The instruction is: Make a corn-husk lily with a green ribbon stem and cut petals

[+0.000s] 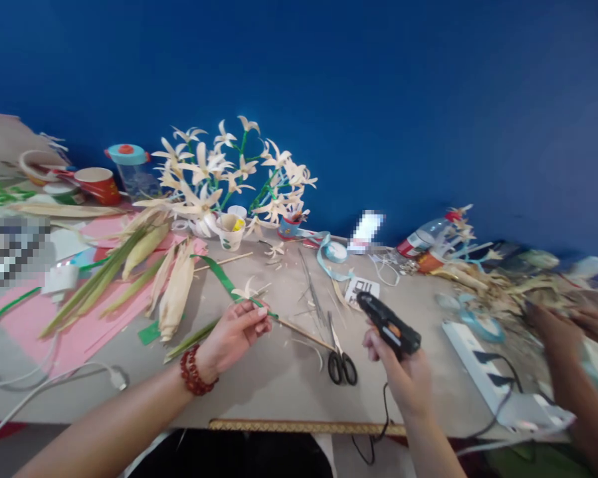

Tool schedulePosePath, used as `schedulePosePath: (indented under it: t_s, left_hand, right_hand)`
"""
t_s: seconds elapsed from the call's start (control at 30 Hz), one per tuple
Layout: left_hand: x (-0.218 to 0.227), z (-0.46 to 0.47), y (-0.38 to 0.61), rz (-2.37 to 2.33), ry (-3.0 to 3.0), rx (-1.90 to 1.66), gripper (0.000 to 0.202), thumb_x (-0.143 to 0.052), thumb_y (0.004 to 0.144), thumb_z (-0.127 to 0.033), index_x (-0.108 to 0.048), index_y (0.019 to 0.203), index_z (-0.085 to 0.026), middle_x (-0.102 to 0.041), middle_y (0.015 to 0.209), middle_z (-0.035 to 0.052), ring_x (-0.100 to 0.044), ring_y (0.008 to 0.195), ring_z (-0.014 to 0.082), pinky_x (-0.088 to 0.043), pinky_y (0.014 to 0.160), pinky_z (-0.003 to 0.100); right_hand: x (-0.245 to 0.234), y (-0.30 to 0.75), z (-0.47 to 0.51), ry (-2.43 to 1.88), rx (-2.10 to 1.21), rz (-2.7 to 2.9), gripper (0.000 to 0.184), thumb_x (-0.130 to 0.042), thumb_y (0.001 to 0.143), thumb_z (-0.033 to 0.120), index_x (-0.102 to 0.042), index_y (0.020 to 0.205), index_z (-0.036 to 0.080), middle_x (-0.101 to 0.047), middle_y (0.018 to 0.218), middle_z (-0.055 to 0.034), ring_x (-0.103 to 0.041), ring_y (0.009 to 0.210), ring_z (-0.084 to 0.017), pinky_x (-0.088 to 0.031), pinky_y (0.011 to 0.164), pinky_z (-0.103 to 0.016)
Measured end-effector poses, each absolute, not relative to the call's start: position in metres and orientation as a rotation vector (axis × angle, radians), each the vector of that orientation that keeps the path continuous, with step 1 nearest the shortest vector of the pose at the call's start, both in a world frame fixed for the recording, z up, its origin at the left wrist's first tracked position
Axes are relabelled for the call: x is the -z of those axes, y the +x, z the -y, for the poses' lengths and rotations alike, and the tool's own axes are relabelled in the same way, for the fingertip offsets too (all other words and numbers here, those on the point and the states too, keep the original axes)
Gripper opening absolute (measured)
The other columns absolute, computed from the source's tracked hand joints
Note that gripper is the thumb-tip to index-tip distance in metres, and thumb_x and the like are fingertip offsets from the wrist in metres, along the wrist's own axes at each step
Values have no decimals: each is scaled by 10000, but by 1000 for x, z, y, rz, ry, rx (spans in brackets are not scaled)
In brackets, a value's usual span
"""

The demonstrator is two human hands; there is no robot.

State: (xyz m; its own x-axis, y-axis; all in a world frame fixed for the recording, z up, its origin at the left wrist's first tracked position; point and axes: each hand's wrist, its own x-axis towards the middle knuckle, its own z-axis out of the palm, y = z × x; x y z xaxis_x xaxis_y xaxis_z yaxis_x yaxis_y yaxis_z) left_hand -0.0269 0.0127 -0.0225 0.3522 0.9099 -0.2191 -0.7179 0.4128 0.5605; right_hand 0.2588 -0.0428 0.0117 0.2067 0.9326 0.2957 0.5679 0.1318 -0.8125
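Observation:
My left hand (pixel 236 335), with a red bead bracelet on its wrist, pinches a thin wooden stick (pixel 303 333). A pale husk flower (pixel 246 292) stands at the stick's upper end, and a green paper strip (pixel 222 275) trails up and left from the fingers. My right hand (pixel 403 372) is wrapped around the handle of a black hot glue gun (pixel 389 325), its nozzle pointing up and left. Between the hands, black-handled scissors (pixel 342 367) lie on the table with the blades away from me. The stick's far end reaches close to them.
Husk flowers (pixel 199 166) on green stems stand at the back. Corn husks (pixel 177 292) and pink paper (pixel 24 318) cover the left. A blue ribbon roll (pixel 335 251) lies centre-back. At right are a power strip (pixel 478 372) and another person's hands (pixel 558 325). The gun's cord hangs past the table edge.

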Motion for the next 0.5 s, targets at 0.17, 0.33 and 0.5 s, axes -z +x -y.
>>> schedulePosePath:
  t_s: [0.17, 0.33, 0.5]
  left_hand:
    - [20, -14, -29, -538, 430, -1102, 94, -782, 706, -140, -703, 750, -114, -634, 702, -3, -493, 526, 35, -506, 674, 240]
    - [21, -17, -30, -549, 458, -1118, 76, -771, 722, -143, -706, 751, -116, -632, 686, -2, -496, 529, 39, -507, 678, 237]
    - [23, -18, -29, -555, 465, -1120, 83, -774, 720, -146, -694, 729, -124, -634, 714, -2, -489, 536, 36, -505, 682, 240]
  right_hand:
    - [9, 324, 24, -2196, 85, 1613, 337, -515, 851, 394, -565, 1090, 161, -674, 775, -70, -625, 618, -236, -465, 544, -327]
    - [35, 350, 19, -2256, 236, 1927, 298, -470, 857, 266, -527, 1128, 156, -685, 1026, -140, -664, 843, -281, -475, 676, -352]
    - [42, 361, 11, -2101, 173, 2200, 323, -488, 812, 193, -543, 1127, 149, -667, 1055, -150, -631, 975, -295, -470, 828, -385]
